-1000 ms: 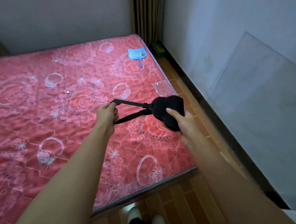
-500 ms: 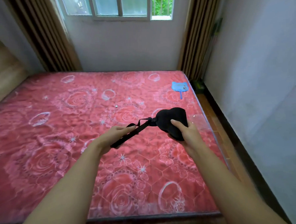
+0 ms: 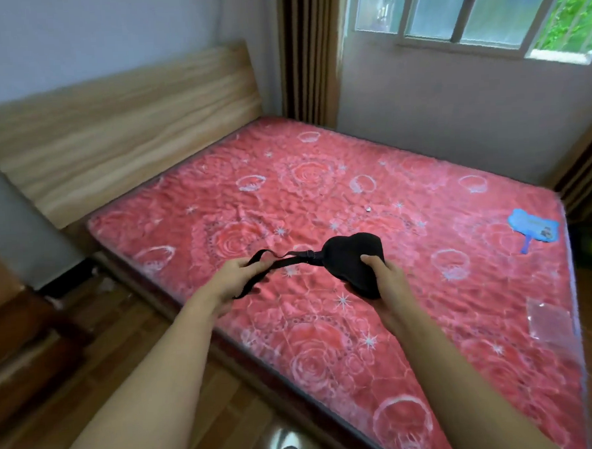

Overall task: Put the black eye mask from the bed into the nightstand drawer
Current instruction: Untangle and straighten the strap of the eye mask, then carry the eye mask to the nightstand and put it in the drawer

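Observation:
The black eye mask [image 3: 349, 259] hangs in the air above the red mattress [image 3: 320, 195], held by both hands. My right hand [image 3: 383, 274] grips the padded mask body from the right side. My left hand [image 3: 234, 277] holds the loop of its black strap [image 3: 282, 257], pulled out to the left. A dark wooden piece of furniture [image 3: 23, 341], possibly the nightstand, shows at the far left edge; no drawer can be made out there.
A wooden headboard [image 3: 118, 123] runs along the left wall. A blue fan-shaped item [image 3: 533, 229] and a clear plastic bag [image 3: 550, 321] lie near the mattress's right edge. Wood floor [image 3: 129, 336] lies between the bed and the dark furniture. Window and curtains stand behind.
The view has swung left, from the bed's right side and wall to the headboard and the floor at the left. Both hands keep hold of the mask and strap.

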The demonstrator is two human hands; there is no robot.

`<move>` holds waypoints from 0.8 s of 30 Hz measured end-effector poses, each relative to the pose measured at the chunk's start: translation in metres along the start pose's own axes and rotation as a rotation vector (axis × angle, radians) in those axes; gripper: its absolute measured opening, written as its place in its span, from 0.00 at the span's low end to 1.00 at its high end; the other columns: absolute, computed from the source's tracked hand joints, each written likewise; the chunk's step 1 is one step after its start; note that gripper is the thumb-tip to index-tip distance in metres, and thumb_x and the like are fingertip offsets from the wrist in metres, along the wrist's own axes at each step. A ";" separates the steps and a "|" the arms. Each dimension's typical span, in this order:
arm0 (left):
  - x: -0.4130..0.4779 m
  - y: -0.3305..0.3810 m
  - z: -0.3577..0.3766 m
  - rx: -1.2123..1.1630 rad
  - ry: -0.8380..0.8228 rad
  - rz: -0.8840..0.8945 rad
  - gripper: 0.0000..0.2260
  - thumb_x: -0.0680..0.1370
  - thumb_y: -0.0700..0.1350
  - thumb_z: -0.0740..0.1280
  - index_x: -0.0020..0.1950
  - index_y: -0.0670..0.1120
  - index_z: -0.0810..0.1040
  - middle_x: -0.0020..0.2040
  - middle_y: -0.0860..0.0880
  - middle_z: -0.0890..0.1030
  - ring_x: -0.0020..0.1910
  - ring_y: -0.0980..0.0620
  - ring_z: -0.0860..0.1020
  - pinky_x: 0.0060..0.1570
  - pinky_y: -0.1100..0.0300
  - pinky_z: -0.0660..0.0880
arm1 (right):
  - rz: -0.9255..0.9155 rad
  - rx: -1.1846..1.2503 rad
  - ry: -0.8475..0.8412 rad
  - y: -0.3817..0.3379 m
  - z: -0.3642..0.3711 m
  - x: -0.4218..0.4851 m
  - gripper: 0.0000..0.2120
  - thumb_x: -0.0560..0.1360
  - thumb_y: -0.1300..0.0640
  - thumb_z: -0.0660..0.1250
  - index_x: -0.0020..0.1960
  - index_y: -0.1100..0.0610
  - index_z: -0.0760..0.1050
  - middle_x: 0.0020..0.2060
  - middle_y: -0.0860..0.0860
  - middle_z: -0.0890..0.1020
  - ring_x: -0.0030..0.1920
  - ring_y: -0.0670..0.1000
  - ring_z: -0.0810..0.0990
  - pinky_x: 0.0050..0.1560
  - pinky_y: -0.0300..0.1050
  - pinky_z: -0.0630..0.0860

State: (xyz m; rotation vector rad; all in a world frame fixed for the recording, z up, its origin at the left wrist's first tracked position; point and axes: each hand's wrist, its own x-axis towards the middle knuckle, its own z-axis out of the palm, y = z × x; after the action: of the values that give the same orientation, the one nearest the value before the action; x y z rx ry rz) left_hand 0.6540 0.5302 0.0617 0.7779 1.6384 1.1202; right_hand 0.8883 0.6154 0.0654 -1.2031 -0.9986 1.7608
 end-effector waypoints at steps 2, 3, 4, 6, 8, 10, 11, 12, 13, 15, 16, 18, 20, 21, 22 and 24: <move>-0.019 -0.014 -0.019 -0.187 0.064 -0.028 0.06 0.74 0.46 0.66 0.41 0.46 0.80 0.29 0.53 0.83 0.34 0.55 0.83 0.33 0.61 0.79 | 0.049 -0.011 -0.062 0.010 0.023 -0.005 0.03 0.73 0.58 0.63 0.45 0.56 0.74 0.42 0.56 0.81 0.41 0.55 0.81 0.39 0.50 0.80; -0.032 -0.021 -0.032 -0.275 0.101 -0.037 0.06 0.75 0.45 0.65 0.43 0.45 0.80 0.30 0.52 0.84 0.35 0.53 0.84 0.33 0.60 0.80 | 0.078 -0.018 -0.102 0.017 0.038 -0.009 0.03 0.73 0.58 0.63 0.45 0.56 0.74 0.43 0.56 0.80 0.41 0.55 0.81 0.39 0.50 0.81; -0.043 -0.026 -0.041 -0.349 0.127 -0.046 0.06 0.76 0.44 0.64 0.44 0.44 0.79 0.32 0.51 0.85 0.35 0.52 0.84 0.34 0.59 0.81 | 0.101 -0.027 -0.133 0.023 0.051 -0.013 0.03 0.73 0.58 0.62 0.45 0.56 0.74 0.43 0.56 0.80 0.41 0.55 0.80 0.38 0.50 0.81; -0.061 -0.034 -0.059 -0.439 0.169 -0.073 0.07 0.78 0.42 0.61 0.48 0.41 0.78 0.36 0.47 0.86 0.35 0.49 0.84 0.35 0.55 0.82 | 0.128 -0.042 -0.190 0.032 0.072 -0.019 0.03 0.73 0.58 0.61 0.45 0.55 0.73 0.44 0.55 0.79 0.42 0.54 0.80 0.34 0.48 0.81; -0.084 -0.042 -0.083 -0.454 0.228 -0.089 0.10 0.79 0.42 0.59 0.53 0.39 0.76 0.41 0.44 0.85 0.39 0.46 0.84 0.38 0.53 0.82 | 0.150 -0.076 -0.263 0.043 0.099 -0.028 0.03 0.73 0.58 0.60 0.46 0.54 0.72 0.45 0.55 0.78 0.42 0.54 0.80 0.33 0.47 0.80; -0.108 -0.051 -0.109 -0.462 0.279 -0.089 0.13 0.79 0.43 0.57 0.57 0.38 0.75 0.49 0.41 0.83 0.46 0.44 0.82 0.42 0.52 0.81 | 0.147 -0.140 -0.330 0.054 0.128 -0.038 0.03 0.74 0.58 0.61 0.44 0.55 0.72 0.44 0.56 0.78 0.41 0.55 0.80 0.37 0.49 0.79; -0.119 -0.056 -0.121 -0.486 0.307 -0.083 0.14 0.79 0.44 0.57 0.59 0.38 0.75 0.51 0.40 0.82 0.48 0.43 0.82 0.44 0.51 0.81 | 0.134 -0.182 -0.374 0.060 0.142 -0.043 0.04 0.74 0.58 0.60 0.43 0.55 0.73 0.43 0.56 0.78 0.39 0.55 0.79 0.39 0.49 0.78; -0.132 -0.062 -0.133 -0.514 0.335 -0.078 0.14 0.79 0.44 0.57 0.59 0.38 0.75 0.52 0.40 0.82 0.50 0.43 0.82 0.45 0.50 0.81 | 0.123 -0.227 -0.419 0.066 0.157 -0.049 0.06 0.75 0.57 0.60 0.41 0.56 0.74 0.42 0.57 0.78 0.38 0.55 0.78 0.41 0.51 0.75; -0.144 -0.069 -0.145 -0.551 0.363 -0.078 0.15 0.80 0.45 0.57 0.60 0.38 0.74 0.53 0.39 0.82 0.51 0.43 0.82 0.45 0.49 0.81 | 0.118 -0.266 -0.458 0.073 0.170 -0.056 0.07 0.75 0.57 0.60 0.41 0.56 0.74 0.40 0.57 0.79 0.38 0.55 0.77 0.42 0.52 0.74; -0.167 -0.083 -0.167 -0.650 0.443 -0.082 0.17 0.79 0.46 0.56 0.63 0.38 0.72 0.57 0.36 0.80 0.53 0.41 0.81 0.44 0.48 0.82 | 0.112 -0.328 -0.526 0.087 0.196 -0.068 0.08 0.76 0.56 0.61 0.40 0.55 0.76 0.39 0.55 0.81 0.40 0.55 0.79 0.47 0.54 0.75; -0.177 -0.090 -0.177 -0.711 0.497 -0.082 0.17 0.79 0.46 0.56 0.64 0.38 0.71 0.58 0.36 0.79 0.53 0.39 0.81 0.43 0.47 0.82 | 0.108 -0.362 -0.571 0.094 0.209 -0.074 0.08 0.76 0.56 0.61 0.41 0.55 0.77 0.40 0.54 0.82 0.42 0.55 0.80 0.50 0.56 0.75; -0.197 -0.105 -0.195 -0.817 0.591 -0.071 0.17 0.79 0.47 0.56 0.63 0.39 0.71 0.54 0.36 0.82 0.51 0.39 0.81 0.40 0.46 0.82 | 0.103 -0.434 -0.657 0.108 0.234 -0.084 0.09 0.77 0.55 0.60 0.45 0.57 0.77 0.44 0.55 0.83 0.46 0.56 0.81 0.54 0.57 0.75; -0.215 -0.119 -0.211 -0.868 0.639 -0.057 0.16 0.78 0.48 0.55 0.56 0.39 0.75 0.45 0.38 0.85 0.48 0.39 0.83 0.38 0.48 0.82 | 0.095 -0.491 -0.708 0.121 0.259 -0.093 0.11 0.77 0.54 0.60 0.51 0.60 0.76 0.47 0.57 0.82 0.48 0.57 0.81 0.53 0.56 0.77; -0.223 -0.125 -0.219 -0.883 0.652 -0.047 0.16 0.77 0.49 0.55 0.53 0.39 0.76 0.43 0.39 0.85 0.47 0.39 0.83 0.37 0.49 0.82 | 0.092 -0.509 -0.737 0.127 0.271 -0.097 0.12 0.77 0.53 0.60 0.52 0.60 0.76 0.47 0.56 0.82 0.47 0.56 0.81 0.50 0.53 0.78; -0.230 -0.131 -0.227 -0.893 0.666 -0.032 0.17 0.77 0.50 0.55 0.51 0.40 0.77 0.43 0.39 0.86 0.47 0.39 0.83 0.37 0.49 0.82 | 0.092 -0.522 -0.768 0.134 0.284 -0.102 0.12 0.77 0.53 0.60 0.53 0.60 0.75 0.46 0.55 0.82 0.45 0.54 0.81 0.44 0.48 0.79; -0.243 -0.143 -0.245 -0.910 0.700 0.000 0.17 0.76 0.54 0.57 0.51 0.43 0.77 0.44 0.40 0.86 0.49 0.38 0.82 0.37 0.49 0.82 | 0.100 -0.544 -0.819 0.148 0.311 -0.112 0.13 0.77 0.53 0.60 0.55 0.61 0.74 0.43 0.52 0.81 0.42 0.50 0.81 0.35 0.40 0.76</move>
State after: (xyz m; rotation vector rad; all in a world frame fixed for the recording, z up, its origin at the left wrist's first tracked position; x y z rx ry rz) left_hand 0.5044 0.1880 0.0422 -0.2424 1.3845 2.0535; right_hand 0.5980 0.4002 0.0478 -0.8121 -2.0174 2.1909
